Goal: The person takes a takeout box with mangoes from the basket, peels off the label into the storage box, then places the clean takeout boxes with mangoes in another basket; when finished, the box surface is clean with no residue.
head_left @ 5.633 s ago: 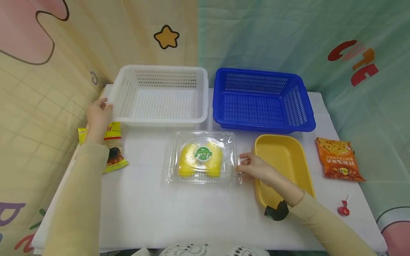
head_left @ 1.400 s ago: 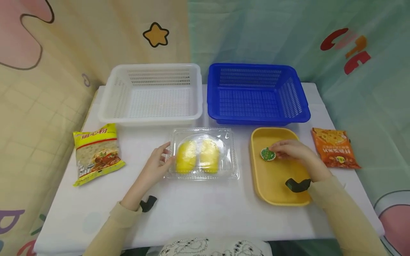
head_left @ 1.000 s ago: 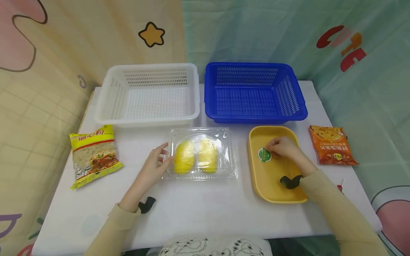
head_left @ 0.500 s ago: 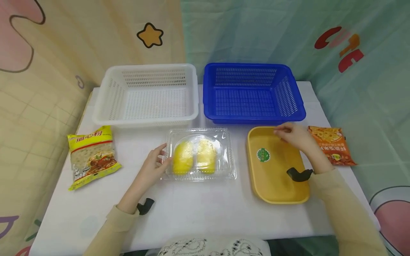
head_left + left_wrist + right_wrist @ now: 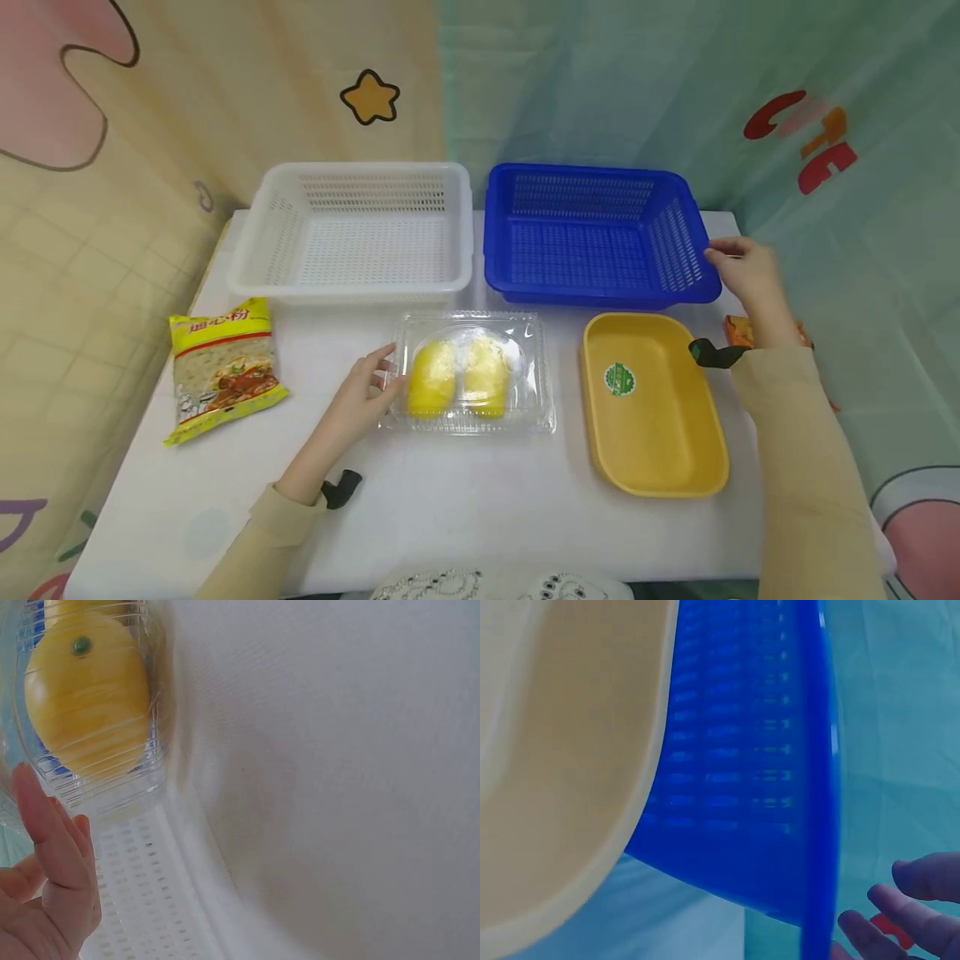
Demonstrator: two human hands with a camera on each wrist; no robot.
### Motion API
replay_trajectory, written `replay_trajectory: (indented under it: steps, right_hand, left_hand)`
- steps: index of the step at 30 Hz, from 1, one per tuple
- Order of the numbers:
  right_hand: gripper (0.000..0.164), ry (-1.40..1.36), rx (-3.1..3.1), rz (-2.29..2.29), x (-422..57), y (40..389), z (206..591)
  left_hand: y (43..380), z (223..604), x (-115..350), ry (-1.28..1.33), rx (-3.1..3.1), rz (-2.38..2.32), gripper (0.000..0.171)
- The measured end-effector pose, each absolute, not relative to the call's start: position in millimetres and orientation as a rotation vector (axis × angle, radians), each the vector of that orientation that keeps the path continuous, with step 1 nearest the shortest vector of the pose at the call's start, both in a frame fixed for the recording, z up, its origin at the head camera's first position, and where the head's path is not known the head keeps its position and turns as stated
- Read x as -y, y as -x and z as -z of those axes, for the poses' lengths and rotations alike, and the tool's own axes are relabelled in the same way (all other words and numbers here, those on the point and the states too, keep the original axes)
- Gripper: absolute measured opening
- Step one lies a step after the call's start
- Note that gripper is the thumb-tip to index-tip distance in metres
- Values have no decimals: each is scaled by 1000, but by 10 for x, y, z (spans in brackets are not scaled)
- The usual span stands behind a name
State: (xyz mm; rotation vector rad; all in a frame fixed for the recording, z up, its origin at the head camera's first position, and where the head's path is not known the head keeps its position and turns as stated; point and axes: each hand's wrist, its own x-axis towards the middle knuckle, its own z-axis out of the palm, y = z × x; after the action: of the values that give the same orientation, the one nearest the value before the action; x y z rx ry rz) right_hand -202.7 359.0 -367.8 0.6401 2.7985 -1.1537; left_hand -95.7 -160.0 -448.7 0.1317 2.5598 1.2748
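Note:
On the table sits a clear plastic clamshell box (image 5: 534,408) with two yellow fruits (image 5: 486,377) inside; one shows a green stem spot in the left wrist view. My left hand (image 5: 358,398) is at the box's left side, fingers loosely bent and lightly touching or very near its edge. A round green sticker (image 5: 619,379) lies in the yellow tray (image 5: 652,450), near its left wall. My right hand (image 5: 750,271) is beside the right rim of the blue basket (image 5: 585,296). Its spread fingers (image 5: 922,926) point towards that rim in the right wrist view; contact is uncertain.
A white basket (image 5: 348,292) stands back left, beside the blue one. A yellow noodle-like food packet (image 5: 227,367) lies at the left. My right arm mostly covers an orange snack bag (image 5: 738,330). Patterned curtains enclose the back and sides.
The green sticker has gone from the box lid into the yellow tray. My right hand has let go of it and moved up to the blue basket. My left hand came from the white basket.

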Motion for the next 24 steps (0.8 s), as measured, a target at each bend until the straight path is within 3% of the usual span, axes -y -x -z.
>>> replay_trajectory:
  steps: [14, 24]
  right_hand:
    - [62, -903, -2383, 1649, -3806, 2213, 3913]
    - [62, -928, -2319, 1649, -3782, 2221, 3862]
  left_hand:
    - [926, 4444, 1539, -143, -2517, -1363, 61]
    - [981, 3893, 1591, -213, -2539, -1515, 61]
